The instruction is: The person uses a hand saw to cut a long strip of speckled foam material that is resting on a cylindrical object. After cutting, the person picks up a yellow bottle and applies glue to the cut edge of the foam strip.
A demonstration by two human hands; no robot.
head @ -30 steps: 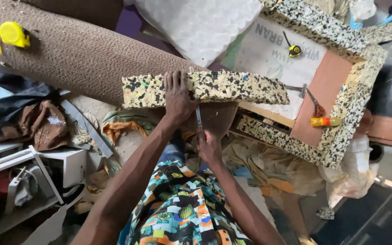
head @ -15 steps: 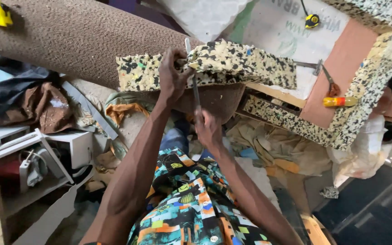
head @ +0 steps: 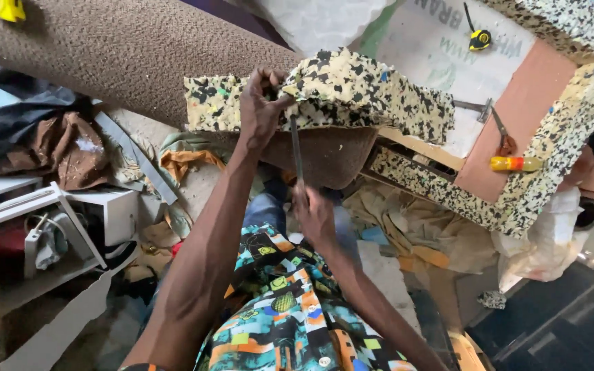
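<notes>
Seen near to far. Nearest, at 6 o'clock: patterned multicoloured shirt fabric (head: 290, 323), both forearms rising from it.

Right hand (head: 314, 214), just below frame centre, closed in a fist around the lower end of a thin, straight, grey metal blade (head: 295, 148); handle hidden inside the fist. Blade long axis near vertical, tip directed to 12 o'clock, leaning very slightly toward 11, and entering the underside of the foam.

Left hand (head: 261, 110), at 11 o'clock from the right hand, fingers and thumb pinched on the near edge of a long speckled slab of cream, black and green rebonded foam (head: 372, 96). Slab long axis from 9 to 3 o'clock, right end dipping slightly toward 4. Slab therefore crossed by the blade almost at right angles, just right of the left-hand pinch; left hand the nearer to the slab, touching it, right hand below and apart.

Beyond, at 10 o'clock: brown ribbed roll of carpet (head: 125, 48). At 2 o'clock: foam-edged board (head: 537, 192) carrying a yellow-handled screwdriver (head: 515, 163).
</notes>
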